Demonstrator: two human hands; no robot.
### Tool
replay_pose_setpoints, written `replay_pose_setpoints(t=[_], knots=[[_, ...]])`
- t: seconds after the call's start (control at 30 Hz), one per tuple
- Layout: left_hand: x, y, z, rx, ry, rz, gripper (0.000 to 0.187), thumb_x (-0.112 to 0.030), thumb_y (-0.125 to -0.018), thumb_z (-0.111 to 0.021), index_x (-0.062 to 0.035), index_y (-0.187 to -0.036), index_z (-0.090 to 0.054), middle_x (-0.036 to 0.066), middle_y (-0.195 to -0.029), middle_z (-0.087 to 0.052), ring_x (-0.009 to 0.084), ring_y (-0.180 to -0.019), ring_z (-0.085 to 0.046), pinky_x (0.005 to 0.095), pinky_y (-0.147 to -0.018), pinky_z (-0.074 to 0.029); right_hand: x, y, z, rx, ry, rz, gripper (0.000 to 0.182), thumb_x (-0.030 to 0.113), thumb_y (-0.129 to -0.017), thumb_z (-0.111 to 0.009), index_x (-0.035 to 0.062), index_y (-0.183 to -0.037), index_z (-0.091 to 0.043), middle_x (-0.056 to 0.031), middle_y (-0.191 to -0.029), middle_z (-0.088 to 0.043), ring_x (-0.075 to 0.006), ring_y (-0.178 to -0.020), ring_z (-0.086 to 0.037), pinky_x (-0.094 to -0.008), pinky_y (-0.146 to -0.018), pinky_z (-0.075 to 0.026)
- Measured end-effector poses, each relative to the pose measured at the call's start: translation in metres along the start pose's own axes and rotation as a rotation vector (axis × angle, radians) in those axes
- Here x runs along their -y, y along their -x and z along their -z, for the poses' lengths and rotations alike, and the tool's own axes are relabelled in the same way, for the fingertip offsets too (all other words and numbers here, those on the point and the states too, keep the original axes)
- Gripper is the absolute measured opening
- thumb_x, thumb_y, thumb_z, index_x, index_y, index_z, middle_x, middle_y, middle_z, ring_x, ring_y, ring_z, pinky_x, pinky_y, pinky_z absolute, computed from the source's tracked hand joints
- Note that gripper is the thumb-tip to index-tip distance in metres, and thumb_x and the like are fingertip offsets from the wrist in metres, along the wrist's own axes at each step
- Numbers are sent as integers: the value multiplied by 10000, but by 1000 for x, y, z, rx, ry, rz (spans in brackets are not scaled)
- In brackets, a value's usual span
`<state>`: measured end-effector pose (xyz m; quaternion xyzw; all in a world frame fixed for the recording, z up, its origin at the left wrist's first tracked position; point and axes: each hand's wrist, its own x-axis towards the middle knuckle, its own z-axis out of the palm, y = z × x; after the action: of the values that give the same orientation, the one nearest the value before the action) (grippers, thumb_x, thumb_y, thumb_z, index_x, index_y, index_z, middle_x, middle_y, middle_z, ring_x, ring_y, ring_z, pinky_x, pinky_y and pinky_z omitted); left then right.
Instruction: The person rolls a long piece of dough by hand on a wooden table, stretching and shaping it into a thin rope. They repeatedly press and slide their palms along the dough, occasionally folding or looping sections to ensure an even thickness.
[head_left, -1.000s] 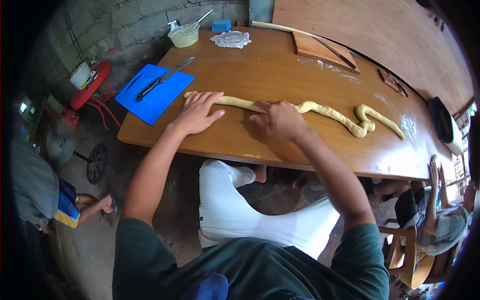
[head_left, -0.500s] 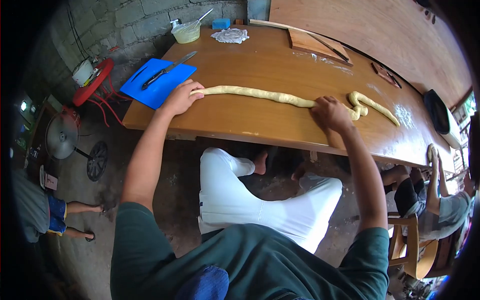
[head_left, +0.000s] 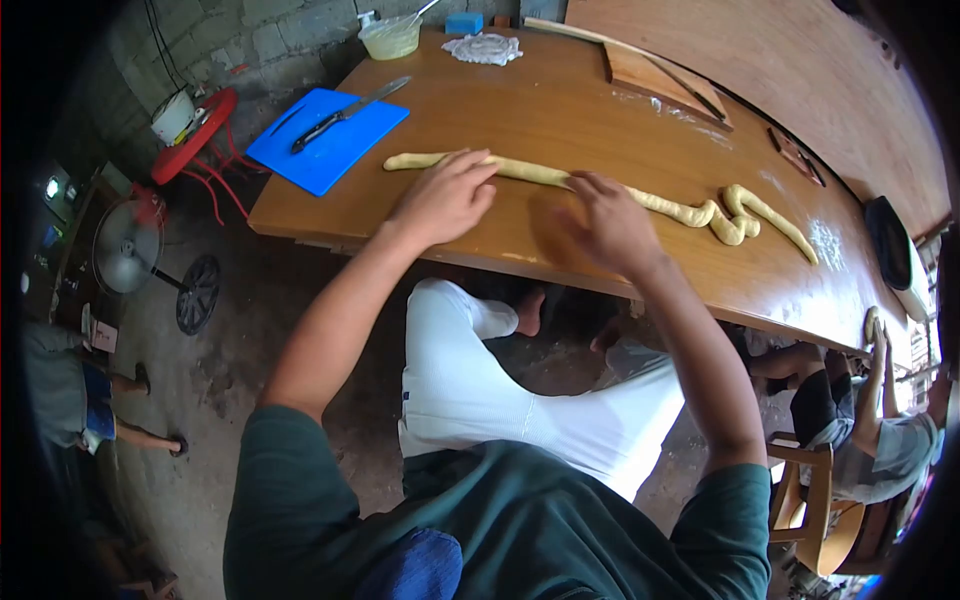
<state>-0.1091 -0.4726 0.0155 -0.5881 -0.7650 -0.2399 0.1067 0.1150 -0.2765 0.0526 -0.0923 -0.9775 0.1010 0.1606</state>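
Observation:
A long rope of pale yellow dough [head_left: 530,172] lies across the wooden table, its right part bent into a zigzag with a loose tail. My left hand [head_left: 450,200] rests on the rope near its left end, fingers stretched over it. Farther right, my right hand [head_left: 612,222] touches the same rope with its fingertips; its fingers are extended and the thumb is smeared by motion. The dough directly under both hands is hidden.
A blue cutting board [head_left: 322,150] with a knife [head_left: 350,115] lies to the left. Toward the back are a bowl [head_left: 390,40], a crumpled white cloth [head_left: 483,48] and a wooden board [head_left: 660,85]. A person's hands [head_left: 880,350] hold dough at the far right.
Both hands have moved inward along the rope, the left going right and the right going left. The left hand has let go of the rope's left end, which now shows uncovered.

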Motion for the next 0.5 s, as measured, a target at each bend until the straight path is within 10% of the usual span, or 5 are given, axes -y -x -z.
replay_pose_setpoints(t=[0.27,0.5], knots=[[53,-69,-28,273,30,319,685,-566,-1137,-188,-203,-1702,-320,86,-1784,-244,352,-1653,-168,561,-1336,-92,-19,-118,-64,196,58,-334,983,739,-1069,-197,-45,-1648,-327,-218,-1743,-291,-326,-1642,-226,-526,-1344,-97],[111,-158,-60,320,-112,577,761,-708,-1080,-175,-315,-1731,-204,6,-1824,-38,278,-1678,-34,590,-1334,-57,-74,-200,-86,138,135,-473,1044,807,-1030,-172,-2,-1682,-268,-150,-1778,-233,-284,-1665,-141,-510,-1353,-66]])
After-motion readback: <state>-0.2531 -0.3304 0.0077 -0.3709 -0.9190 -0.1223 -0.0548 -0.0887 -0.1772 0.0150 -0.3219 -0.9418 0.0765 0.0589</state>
